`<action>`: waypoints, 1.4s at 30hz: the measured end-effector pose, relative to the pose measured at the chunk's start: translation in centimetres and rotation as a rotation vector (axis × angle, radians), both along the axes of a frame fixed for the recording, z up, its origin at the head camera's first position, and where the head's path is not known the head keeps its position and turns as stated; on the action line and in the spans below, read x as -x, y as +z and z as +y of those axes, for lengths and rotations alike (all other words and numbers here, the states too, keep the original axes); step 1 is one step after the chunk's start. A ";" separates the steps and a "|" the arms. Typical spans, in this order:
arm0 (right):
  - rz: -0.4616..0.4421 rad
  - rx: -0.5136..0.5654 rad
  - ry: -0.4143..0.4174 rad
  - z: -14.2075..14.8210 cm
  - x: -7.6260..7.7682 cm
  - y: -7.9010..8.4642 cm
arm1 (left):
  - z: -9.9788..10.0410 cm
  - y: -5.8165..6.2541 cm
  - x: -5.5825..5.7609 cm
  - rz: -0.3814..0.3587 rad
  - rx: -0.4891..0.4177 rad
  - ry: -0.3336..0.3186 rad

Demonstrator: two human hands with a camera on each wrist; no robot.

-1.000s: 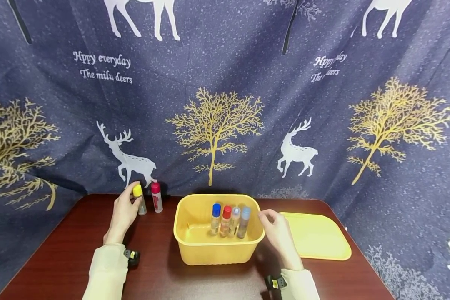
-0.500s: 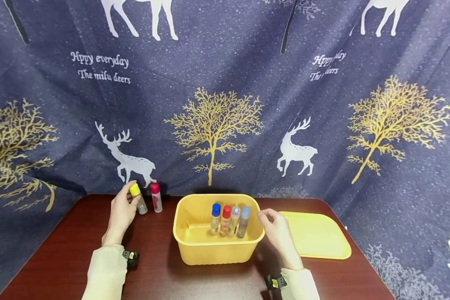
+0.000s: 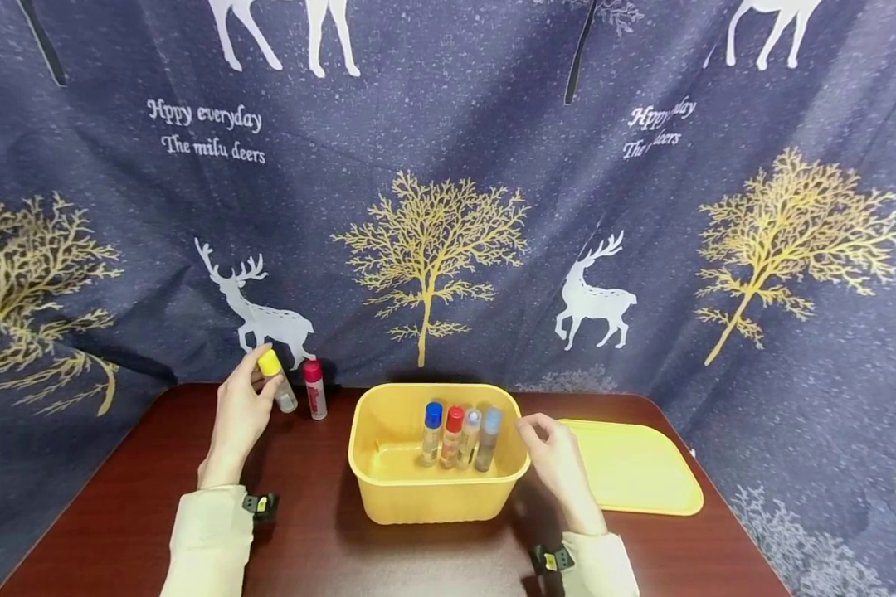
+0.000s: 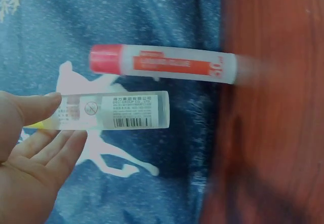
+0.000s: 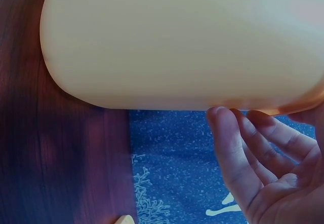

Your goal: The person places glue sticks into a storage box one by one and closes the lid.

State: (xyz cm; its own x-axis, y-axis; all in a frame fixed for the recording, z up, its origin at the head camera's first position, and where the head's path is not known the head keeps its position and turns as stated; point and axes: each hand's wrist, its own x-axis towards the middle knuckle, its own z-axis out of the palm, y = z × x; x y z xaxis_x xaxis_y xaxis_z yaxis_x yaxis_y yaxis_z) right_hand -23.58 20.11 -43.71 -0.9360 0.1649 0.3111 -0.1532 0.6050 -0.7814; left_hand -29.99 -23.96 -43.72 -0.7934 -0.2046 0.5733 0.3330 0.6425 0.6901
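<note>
My left hand [image 3: 242, 406] pinches a clear liquid glue bottle with a yellow cap [image 3: 270, 362] near its cap. In the left wrist view this tilted glue bottle [image 4: 134, 111] hangs above the table, its barcode label showing. Close beside it stands a red-capped liquid glue bottle [image 3: 315, 390], upright on the table. My right hand [image 3: 556, 456] grips the right rim of a yellow plastic bin [image 3: 440, 502]; some fingertips are hidden in the right wrist view. Inside the bin, several similar bottles stand in a row, among them a blue-capped one [image 3: 432, 435] and a red-capped one [image 3: 451, 439].
To the right of the bin lies a flat yellow lid [image 3: 638, 468] on the dark red-brown table [image 3: 306, 531]. A blue curtain [image 3: 448, 124] with deer and trees hangs right behind the table's back edge.
My left hand has tilted the yellow-capped glue bottle and raised it off the table. The right hand and the bin have stayed in place.
</note>
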 end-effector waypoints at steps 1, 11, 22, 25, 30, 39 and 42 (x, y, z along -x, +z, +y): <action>0.002 -0.001 -0.002 0.0 0.0 0.0 | 0.1 0.3 -0.1 0.013 0.003 -0.002; -0.006 0.000 0.003 0.0 0.0 0.0 | 1.0 2.9 -1.6 0.110 0.030 0.012; -0.009 0.023 0.016 0.0 -0.1 0.1 | 3.1 5.1 -3.3 0.246 -0.007 -0.058; -0.008 0.018 0.019 0.0 -0.2 0.1 | 3.9 5.4 -3.7 0.293 -0.003 -0.091; -0.009 0.023 0.019 -0.1 -0.2 0.1 | 5.2 5.7 -4.0 0.377 0.009 -0.137; -0.003 0.031 0.026 0.0 -0.1 -0.1 | 7.7 5.8 -4.5 0.361 0.029 -0.225; -0.004 0.027 0.023 0.1 -0.2 0.0 | 8.3 5.9 -4.8 0.326 0.039 -0.250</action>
State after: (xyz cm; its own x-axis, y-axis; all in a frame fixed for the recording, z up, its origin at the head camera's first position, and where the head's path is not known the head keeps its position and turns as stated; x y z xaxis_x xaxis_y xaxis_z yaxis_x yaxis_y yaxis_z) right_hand -23.40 20.19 -43.76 -0.9410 0.1512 0.3028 -0.1637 0.5798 -0.7981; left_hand -25.16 -15.63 -37.86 -0.5914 -0.0024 0.8063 0.6791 0.5377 0.4997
